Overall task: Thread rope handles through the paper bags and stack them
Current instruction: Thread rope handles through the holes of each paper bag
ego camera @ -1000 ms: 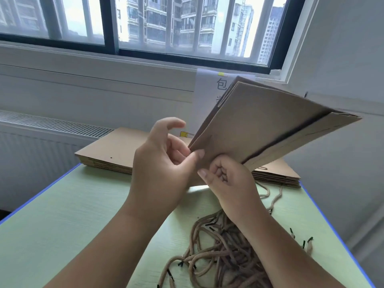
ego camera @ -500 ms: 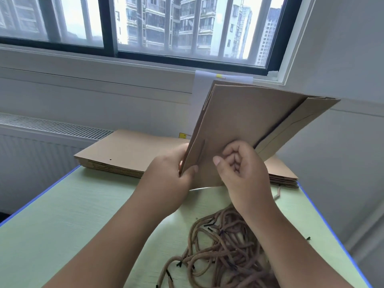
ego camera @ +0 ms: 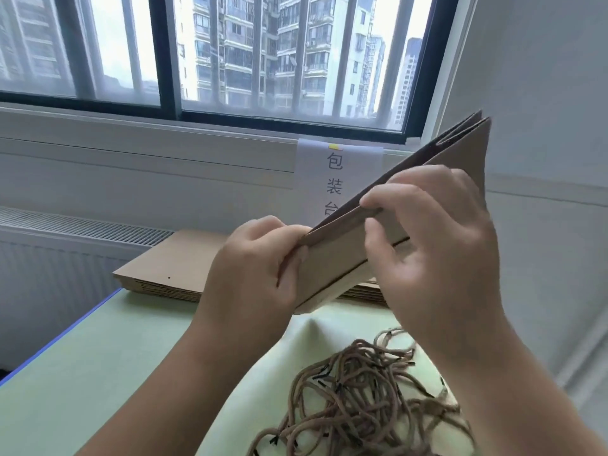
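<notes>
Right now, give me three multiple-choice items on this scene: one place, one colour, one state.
1. Where do the ropes lie?
A. On the table, nearer than the stack
B. On the windowsill
C. On the floor
2. What colour is the table top?
A. Red
B. Black
C. Pale green
3. How is the bag?
A. Flat on the table
B. Gripped, raised off the table
C. On a hook
1 A: they lie heaped on its near side.
2 C: the bare top is pale green.
3 B: left hand grips its lower corner, right hand pinches its upper edge.
</notes>
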Demonstrator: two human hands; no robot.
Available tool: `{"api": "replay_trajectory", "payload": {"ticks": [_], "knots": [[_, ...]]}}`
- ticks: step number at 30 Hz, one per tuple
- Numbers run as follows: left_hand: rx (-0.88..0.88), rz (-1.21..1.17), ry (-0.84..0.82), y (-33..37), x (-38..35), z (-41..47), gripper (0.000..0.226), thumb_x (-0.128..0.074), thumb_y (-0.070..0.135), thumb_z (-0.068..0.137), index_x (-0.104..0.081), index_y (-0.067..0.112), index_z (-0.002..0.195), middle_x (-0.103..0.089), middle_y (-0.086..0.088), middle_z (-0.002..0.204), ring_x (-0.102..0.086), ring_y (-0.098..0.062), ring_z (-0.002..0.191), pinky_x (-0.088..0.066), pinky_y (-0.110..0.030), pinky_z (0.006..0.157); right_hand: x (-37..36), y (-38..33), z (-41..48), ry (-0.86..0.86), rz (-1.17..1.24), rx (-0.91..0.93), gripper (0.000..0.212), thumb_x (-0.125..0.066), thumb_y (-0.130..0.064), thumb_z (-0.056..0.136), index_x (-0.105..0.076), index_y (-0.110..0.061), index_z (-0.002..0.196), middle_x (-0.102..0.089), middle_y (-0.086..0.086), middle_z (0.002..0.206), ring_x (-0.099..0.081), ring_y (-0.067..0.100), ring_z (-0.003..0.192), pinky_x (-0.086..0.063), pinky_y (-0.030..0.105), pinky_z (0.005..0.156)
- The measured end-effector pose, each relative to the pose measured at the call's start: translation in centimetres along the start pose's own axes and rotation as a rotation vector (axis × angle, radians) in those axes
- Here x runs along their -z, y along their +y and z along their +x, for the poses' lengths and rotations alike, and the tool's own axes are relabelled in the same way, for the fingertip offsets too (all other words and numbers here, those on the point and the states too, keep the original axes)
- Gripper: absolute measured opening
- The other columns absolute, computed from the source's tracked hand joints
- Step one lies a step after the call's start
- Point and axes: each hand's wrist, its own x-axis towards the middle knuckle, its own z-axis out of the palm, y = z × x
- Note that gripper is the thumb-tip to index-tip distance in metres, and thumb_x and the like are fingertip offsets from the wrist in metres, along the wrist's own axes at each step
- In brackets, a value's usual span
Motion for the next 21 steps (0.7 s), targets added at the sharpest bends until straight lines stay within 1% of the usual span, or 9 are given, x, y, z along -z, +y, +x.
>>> {"api": "replay_trajectory", "payload": {"ticks": [2, 4, 6, 7, 10, 13, 15, 17, 21], "knots": [[-0.088, 0.089, 0.003, 0.5, 0.7, 0.8, 0.023, -0.057, 0.01, 0.095, -0.077, 0.016, 0.105, -0.059, 0.007, 0.082, -0.055, -0.019, 0.078, -0.044, -0.033, 0.067, 1.8, 0.4, 1.4, -0.063, -0.085, 0.036, 0.021, -0.077, -0.004, 0.081, -0.075, -0.009, 0.101, -0.066, 0.004, 0.102, -0.057, 0.028, 0.098, -0.041, 0.03, 0.094], [-0.182, 0.171, 0.023, 1.3, 1.3, 1.6, 0.021, -0.058, 0.01, 0.096, -0.076, 0.012, 0.106, -0.062, 0.002, 0.083, -0.056, -0.025, 0.078, -0.048, -0.038, 0.067, 3.5, 0.7, 2.7, -0.191, -0.175, 0.034, 0.031, -0.078, -0.022, 0.079, -0.074, -0.019, 0.109, -0.067, -0.002, 0.111, -0.055, 0.024, 0.109, -0.034, 0.039, 0.096], [-0.25, 0.232, 0.021, 2.0, 1.7, 2.4, 0.021, -0.059, 0.009, 0.096, -0.077, 0.011, 0.106, -0.063, -0.002, 0.082, -0.057, -0.029, 0.076, -0.051, -0.041, 0.064, 4.8, 0.9, 3.4, -0.271, -0.234, 0.008, 0.036, -0.077, -0.034, 0.075, -0.073, -0.028, 0.11, -0.069, -0.009, 0.11, -0.056, 0.021, 0.111, -0.027, 0.04, 0.093], [-0.279, 0.254, 0.012, 2.3, 1.8, 2.8, 0.021, -0.06, 0.009, 0.096, -0.077, 0.012, 0.107, -0.064, -0.002, 0.081, -0.057, -0.03, 0.075, -0.052, -0.042, 0.062, 5.3, 0.9, 3.6, -0.282, -0.258, -0.011, 0.034, -0.077, -0.035, 0.074, -0.073, -0.03, 0.108, -0.071, -0.011, 0.106, -0.059, 0.022, 0.108, -0.024, 0.039, 0.089], [-0.359, 0.281, -0.008, 3.2, 2.0, 3.9, 0.022, -0.063, 0.006, 0.095, -0.079, 0.015, 0.107, -0.067, -0.001, 0.082, -0.058, -0.029, 0.075, -0.053, -0.039, 0.063, 6.2, 1.2, 3.5, -0.326, -0.287, -0.05, 0.027, -0.08, -0.027, 0.077, -0.073, -0.036, 0.102, -0.072, -0.013, 0.094, -0.063, 0.025, 0.095, -0.025, 0.04, 0.083], [-0.436, 0.35, -0.013, 4.0, 1.9, 5.0, 0.027, -0.074, -0.001, 0.089, -0.08, 0.016, 0.109, -0.069, 0.0, 0.083, -0.056, -0.028, 0.072, -0.047, -0.031, 0.066, 6.7, 2.3, 2.9, -0.355, -0.254, -0.029, 0.015, -0.077, -0.016, 0.082, -0.073, -0.029, 0.087, -0.07, -0.009, 0.08, -0.064, 0.026, 0.077, -0.043, 0.046, 0.079], [-0.476, 0.356, -0.008, 4.1, 1.4, 5.7, 0.024, -0.075, 0.002, 0.089, -0.081, 0.017, 0.108, -0.071, -0.001, 0.083, -0.056, -0.029, 0.07, -0.048, -0.032, 0.066, 6.5, 3.5, 2.3, -0.324, -0.241, -0.058, 0.013, -0.077, -0.012, 0.083, -0.071, -0.023, 0.08, -0.065, -0.005, 0.072, -0.059, 0.028, 0.068, -0.047, 0.043, 0.071], [-0.492, 0.339, 0.002, 3.9, 0.6, 6.3, 0.014, -0.072, 0.013, 0.094, -0.082, 0.017, 0.103, -0.072, -0.002, 0.083, -0.058, -0.03, 0.07, -0.053, -0.036, 0.066, 6.0, 4.7, 1.6, -0.28, -0.233, -0.073, 0.01, -0.073, -0.011, 0.083, -0.069, -0.019, 0.078, -0.063, -0.002, 0.071, -0.057, 0.03, 0.068, -0.046, 0.044, 0.07], [-0.43, 0.303, -0.007, 2.6, -1.1, 6.7, 0.014, -0.071, 0.022, 0.092, -0.081, 0.018, 0.1, -0.073, -0.002, 0.087, -0.064, -0.032, 0.075, -0.056, -0.04, 0.069, 4.2, 7.9, -0.7, -0.21, -0.238, -0.066, 0.01, -0.071, -0.004, 0.083, -0.068, -0.011, 0.077, -0.063, 0.003, 0.074, -0.055, 0.033, 0.07, -0.047, 0.047, 0.067]]}}
